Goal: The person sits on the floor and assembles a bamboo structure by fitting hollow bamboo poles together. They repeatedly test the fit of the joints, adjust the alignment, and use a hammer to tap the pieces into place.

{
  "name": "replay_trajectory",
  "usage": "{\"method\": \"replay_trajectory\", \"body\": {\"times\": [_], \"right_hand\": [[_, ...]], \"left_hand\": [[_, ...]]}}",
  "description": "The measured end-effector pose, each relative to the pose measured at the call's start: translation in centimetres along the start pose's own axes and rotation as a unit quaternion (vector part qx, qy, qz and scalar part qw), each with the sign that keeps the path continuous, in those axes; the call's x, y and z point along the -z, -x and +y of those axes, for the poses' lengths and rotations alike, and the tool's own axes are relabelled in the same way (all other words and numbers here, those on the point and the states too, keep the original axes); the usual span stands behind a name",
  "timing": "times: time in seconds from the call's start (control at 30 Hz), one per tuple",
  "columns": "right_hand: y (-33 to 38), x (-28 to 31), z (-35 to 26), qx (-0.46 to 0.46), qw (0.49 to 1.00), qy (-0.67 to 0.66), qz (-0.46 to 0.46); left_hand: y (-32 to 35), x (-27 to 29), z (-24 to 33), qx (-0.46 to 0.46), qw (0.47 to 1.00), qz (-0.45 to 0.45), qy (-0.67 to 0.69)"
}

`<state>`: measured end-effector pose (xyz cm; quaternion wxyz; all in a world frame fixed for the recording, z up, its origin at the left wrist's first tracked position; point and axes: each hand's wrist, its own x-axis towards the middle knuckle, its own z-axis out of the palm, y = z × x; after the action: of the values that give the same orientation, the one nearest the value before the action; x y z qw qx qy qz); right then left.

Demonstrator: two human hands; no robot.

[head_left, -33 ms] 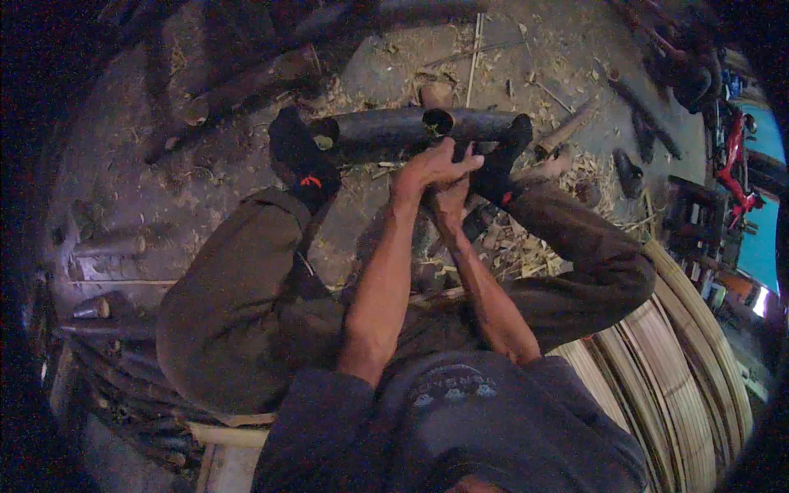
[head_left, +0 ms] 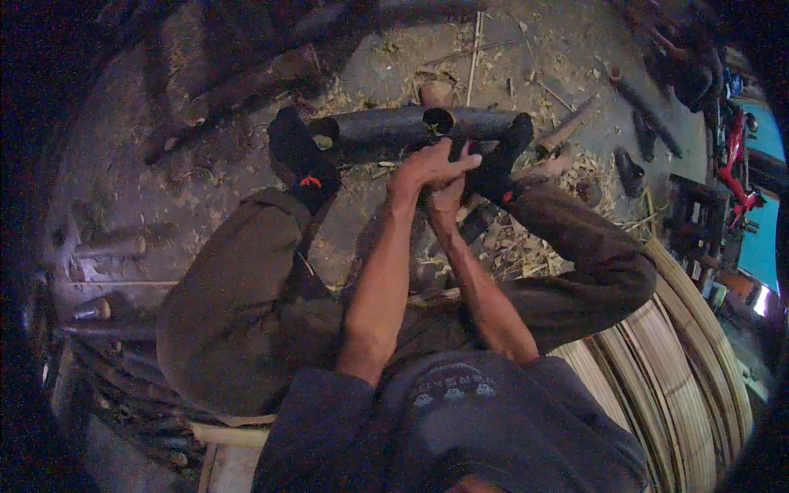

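Observation:
A thick dark tube-like piece [head_left: 382,127] lies crosswise on the floor, braced between my two dark-shod feet. One round dark hole shows near its middle and another opening near its left foot end. Just on the near side of the middle hole, my left hand [head_left: 427,167] is closed, its thumb sticking out to the right. Directly below and partly under it, my right hand [head_left: 445,195] is closed too. Both hands are stacked close together, touching. Whatever sits inside them is hidden by the fingers and the dark shadow around them.
Pale wood shavings [head_left: 534,242] litter the floor around my right foot. Logs [head_left: 255,86] lie at the far left, more dark pieces [head_left: 649,115] at the far right. Bundled pale slats [head_left: 682,370] curve along my right side. A pile of dark sticks [head_left: 131,394] is at lower left.
My right hand and forearm have shifted very slightly to the left. The dark tube and my feet stay where they were.

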<state>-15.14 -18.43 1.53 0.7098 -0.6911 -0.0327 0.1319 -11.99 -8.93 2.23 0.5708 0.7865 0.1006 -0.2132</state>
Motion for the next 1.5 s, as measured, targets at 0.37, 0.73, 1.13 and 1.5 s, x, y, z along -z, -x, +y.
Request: {"method": "replay_trajectory", "body": {"times": [0.37, 0.73, 1.13, 1.5], "right_hand": [[-1.7, 1.1, -0.9, -0.016, 0.981, 0.192, -0.029], [-16.0, 4.2, -10.3, -0.011, 0.653, 0.647, -0.394], [-2.6, 4.7, 0.6, -0.107, 0.989, 0.103, 0.011], [-3.0, 2.9, -0.5, -0.070, 0.978, 0.196, -0.012]], "left_hand": [[-0.5, -1.6, 0.4, 0.075, 0.992, 0.076, 0.069], [-7.4, -4.5, 4.5, 0.170, 0.738, 0.248, 0.604], [-1.0, -1.9, 4.5, 0.058, 0.995, 0.075, -0.038], [-2.1, -1.6, 2.1, 0.040, 0.995, 0.091, 0.003]]}}
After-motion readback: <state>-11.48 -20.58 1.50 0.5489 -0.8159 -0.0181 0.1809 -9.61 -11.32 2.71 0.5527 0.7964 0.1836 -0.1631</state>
